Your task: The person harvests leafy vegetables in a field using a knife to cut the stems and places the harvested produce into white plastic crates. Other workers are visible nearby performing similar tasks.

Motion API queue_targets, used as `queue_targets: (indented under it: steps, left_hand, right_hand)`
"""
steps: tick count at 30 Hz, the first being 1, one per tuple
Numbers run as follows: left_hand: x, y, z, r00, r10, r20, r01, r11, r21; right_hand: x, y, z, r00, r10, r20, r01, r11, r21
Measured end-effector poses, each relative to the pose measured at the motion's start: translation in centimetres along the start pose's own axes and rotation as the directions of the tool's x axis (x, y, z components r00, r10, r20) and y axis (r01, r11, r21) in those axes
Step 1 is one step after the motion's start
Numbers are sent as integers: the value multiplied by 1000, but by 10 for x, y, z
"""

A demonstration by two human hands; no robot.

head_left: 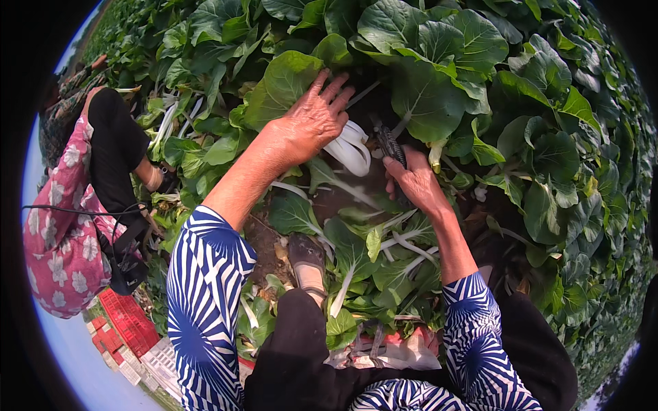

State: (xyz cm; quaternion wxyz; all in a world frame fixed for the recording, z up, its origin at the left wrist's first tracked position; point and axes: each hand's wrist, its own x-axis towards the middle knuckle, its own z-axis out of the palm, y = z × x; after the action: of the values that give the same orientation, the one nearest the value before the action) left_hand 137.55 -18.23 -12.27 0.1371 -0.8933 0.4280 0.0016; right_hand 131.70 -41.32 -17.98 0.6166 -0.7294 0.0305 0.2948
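Note:
My left hand (316,120) lies over a head of bok choy (352,149) and grips it, fingers spread across the upper part. Its thick white base shows below my fingers, pointing down and to the right. A broad green leaf (282,87) fans out at the upper left of that hand; the thumb is hidden. In my right hand (414,180) is a dark hand tool with a ribbed surface (390,144), held just right of the white base. The tool's far end is in shadow, so its exact kind is unclear.
Standing leafy plants (545,154) fill the top and right. Loose cut leaves (349,251) litter the soil around my shoe (307,257). At the left crouches another person in a pink floral top (61,246). Red plastic crates (128,321) stand at the lower left.

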Motion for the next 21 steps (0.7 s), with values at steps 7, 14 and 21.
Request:
queue_targets:
  steps: [7,14,21]
  left_hand:
    - [-59,-19,52,940,-194,282,213,976,-37]
    - [-79,-1,71,955,-222,198,255,953,-161]
    - [-86,32,61,949,-205,239,270,919,-285]
  right_hand:
    - [72,5,55,998,-65,5,63,930,-363]
    - [99,19,60,996,-29,81,68,841,-536]
    - [78,-1,36,980,99,175,-7,886,-464]
